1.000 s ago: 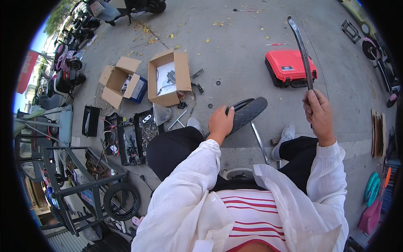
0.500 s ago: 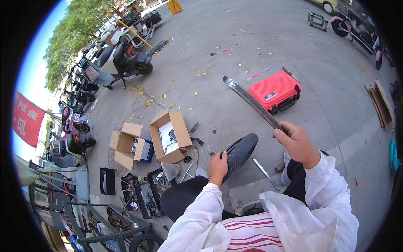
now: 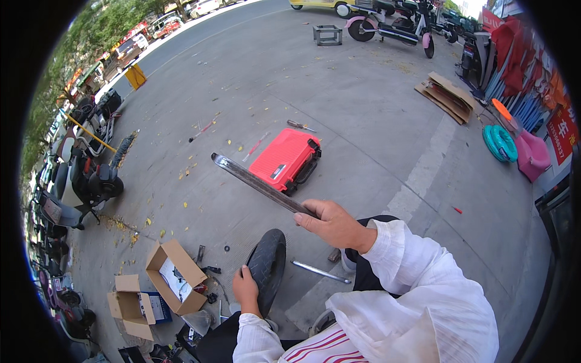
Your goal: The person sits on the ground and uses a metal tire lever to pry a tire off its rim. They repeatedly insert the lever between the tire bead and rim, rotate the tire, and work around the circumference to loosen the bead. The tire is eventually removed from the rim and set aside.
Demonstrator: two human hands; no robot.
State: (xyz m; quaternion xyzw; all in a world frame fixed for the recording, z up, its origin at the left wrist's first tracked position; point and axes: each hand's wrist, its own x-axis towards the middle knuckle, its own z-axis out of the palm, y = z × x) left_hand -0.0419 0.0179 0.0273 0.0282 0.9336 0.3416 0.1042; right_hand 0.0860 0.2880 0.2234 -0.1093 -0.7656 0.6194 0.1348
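My right hand (image 3: 339, 225) is closed round the near end of a long dark metal tire lever (image 3: 260, 184). Its bright, curved tip points up and to the left, passing in front of a red hard case (image 3: 281, 158). A black scooter tire (image 3: 270, 266) stands on edge between my knees. My left hand (image 3: 246, 289) grips its left side, thumb on top and the other fingers partly hidden. On the ground to the right of the tire lies a silver metal bar (image 3: 321, 272), touched by neither hand.
At the left stand two opened cardboard boxes (image 3: 158, 275) beside scattered tools. Screwdrivers (image 3: 301, 126) lie around the red case. Flattened cardboard (image 3: 445, 100), a coiled green hose (image 3: 500, 144) and a pink container (image 3: 532, 156) are at the right. Parked scooters (image 3: 91, 172) line the left.
My view has swung to the right, bringing the hose and the red banners into sight. Both hands keep their holds on the tire lever and the tire.
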